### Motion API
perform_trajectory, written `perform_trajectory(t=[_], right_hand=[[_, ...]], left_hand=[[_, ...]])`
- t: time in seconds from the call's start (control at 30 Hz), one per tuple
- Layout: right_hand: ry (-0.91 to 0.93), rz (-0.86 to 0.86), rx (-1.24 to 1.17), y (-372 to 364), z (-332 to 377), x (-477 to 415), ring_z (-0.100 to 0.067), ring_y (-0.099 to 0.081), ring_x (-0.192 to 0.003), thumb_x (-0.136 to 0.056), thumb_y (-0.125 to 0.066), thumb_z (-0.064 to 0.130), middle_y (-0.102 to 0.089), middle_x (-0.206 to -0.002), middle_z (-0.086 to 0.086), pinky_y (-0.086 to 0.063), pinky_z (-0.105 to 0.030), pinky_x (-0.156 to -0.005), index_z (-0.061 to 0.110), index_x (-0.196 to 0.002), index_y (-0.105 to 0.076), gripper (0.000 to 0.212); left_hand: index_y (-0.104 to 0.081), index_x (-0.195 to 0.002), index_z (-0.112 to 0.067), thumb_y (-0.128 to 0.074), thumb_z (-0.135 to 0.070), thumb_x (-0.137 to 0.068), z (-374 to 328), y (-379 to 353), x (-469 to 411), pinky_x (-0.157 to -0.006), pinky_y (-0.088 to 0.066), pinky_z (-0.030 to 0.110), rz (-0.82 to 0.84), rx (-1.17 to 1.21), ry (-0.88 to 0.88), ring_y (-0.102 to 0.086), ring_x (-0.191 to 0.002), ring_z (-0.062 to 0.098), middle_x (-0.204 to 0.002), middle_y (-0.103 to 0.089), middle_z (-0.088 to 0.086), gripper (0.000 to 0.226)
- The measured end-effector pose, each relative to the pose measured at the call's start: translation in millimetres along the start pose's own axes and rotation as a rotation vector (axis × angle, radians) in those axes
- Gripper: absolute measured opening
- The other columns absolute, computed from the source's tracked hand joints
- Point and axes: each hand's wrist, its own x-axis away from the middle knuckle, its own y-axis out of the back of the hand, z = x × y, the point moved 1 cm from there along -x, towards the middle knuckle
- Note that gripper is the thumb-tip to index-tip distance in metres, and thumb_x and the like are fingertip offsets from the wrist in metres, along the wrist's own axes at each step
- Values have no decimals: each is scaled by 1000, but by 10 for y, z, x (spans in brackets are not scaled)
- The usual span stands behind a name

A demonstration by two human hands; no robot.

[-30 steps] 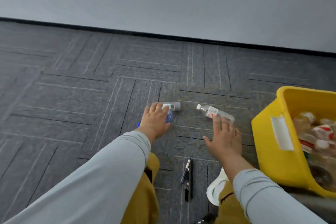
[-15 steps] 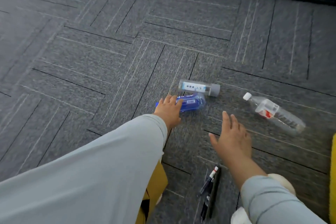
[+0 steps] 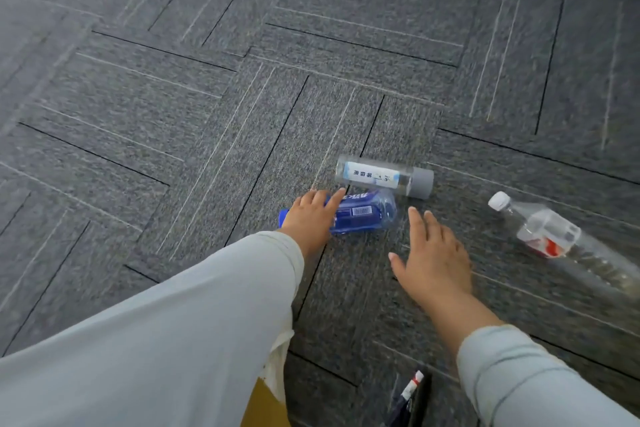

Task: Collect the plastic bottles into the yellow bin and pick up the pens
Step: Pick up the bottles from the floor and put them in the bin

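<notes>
Plastic bottles, three in head view, all lying on their sides on the grey carpet tiles. The blue bottle is wrapped in a blue label with a white barcode patch, and its white lettering is partly covered by fingers and cannot be read. Just beyond it, touching or nearly so, the grey-capped bottle is seen: a clear straight cylinder whose white label carries dark characters too small to read. Well to the right, the white-capped bottle is seen: clear, ribbed body, red-and-white label, text illegible. The left hand is laid on the blue bottle's neck end with fingers nearly straight across it; the thumb is hidden and the blue cap shows past the hand. The right hand is held flat over bare carpet between the bottles, fingers extended, thumb spread, nothing gripped. Pens are seen at the bottom edge beside the right sleeve: dark barrels, one with a red-and-white end, blurred. The carpet is flecked, with thin pale stripes and dark seams.
</notes>
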Motion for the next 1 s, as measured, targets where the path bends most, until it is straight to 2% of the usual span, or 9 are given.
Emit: perform_trajectory(t=[0.1, 0.2, 0.33, 0.57, 0.67, 0.77, 0.9, 1.0], right_hand=[[10, -35, -11, 14, 28, -274, -28, -13, -144, -94, -44, 45, -5, -159, -7, -21, -43, -115, 20, -150, 2, 78], [18, -47, -29, -14, 77, -483, -27, -8, -145, -94, -46, 41, -2, -159, -7, -17, -43, -116, 21, -150, 4, 78], [28, -43, 3, -84, 116, -686, -26, -3, -147, -93, -50, 36, 2, -160, -6, -14, -45, -118, 21, -150, 5, 81], [-11, -47, 64, 114, 102, -1205, -27, 11, -146, -87, -61, 36, 12, -159, -5, -6, -54, -116, 20, -149, 12, 96], [-7, -70, 87, 113, 212, -1240, -34, -5, -145, -81, -69, 39, -8, -155, -13, -13, -53, -115, 18, -148, 0, 99], [11, -118, 138, 56, 249, -1188, -36, -32, -127, -75, -74, 40, -25, -139, -17, -34, -46, -104, 15, -143, -19, 91], [-17, -203, 157, 0, 213, -1167, -29, -41, -113, -76, -72, 44, -41, -131, -11, -41, -38, -89, 14, -131, -35, 74], [-47, -151, 63, -131, 236, -1091, -28, -45, -111, -81, -67, 44, -46, -127, -11, -43, -37, -87, 11, -130, -36, 66]], left_hand=[[-7, -150, -22, -54, -36, -90, 104, -29, 40, -109, -34, 40, -48, 60, -22, -38, -128, 30, -144, -27, 10, 77], [-12, -148, -22, -54, -46, -87, 244, -22, 116, -104, -39, 39, -84, 117, -13, -42, -123, 28, -140, -27, 10, 77], [-13, -147, -24, -58, -47, -83, 385, 55, 94, -101, -45, 37, -154, 169, 38, -42, -120, 23, -136, -29, 8, 82], [-12, -148, -27, -56, -52, -83, 505, 135, 8, -98, -43, 33, -324, 296, 150, -38, -121, 18, -137, -31, 3, 82], [-12, -147, -29, -57, -53, -83, 546, 83, 39, -98, -45, 35, -321, 351, 218, -36, -124, 19, -140, -30, 2, 83], [-11, -147, -32, -58, -53, -83, 561, 48, 59, -96, -46, 34, -309, 352, 234, -36, -124, 18, -139, -31, 1, 82], [-7, -148, -35, -58, -52, -83, 548, 22, 49, -100, -44, 38, -276, 366, 225, -34, -124, 19, -139, -33, 1, 84], [-6, -148, -36, -58, -53, -83, 568, 20, 64, -103, -41, 37, -259, 360, 225, -33, -124, 18, -138, -36, 1, 84]])
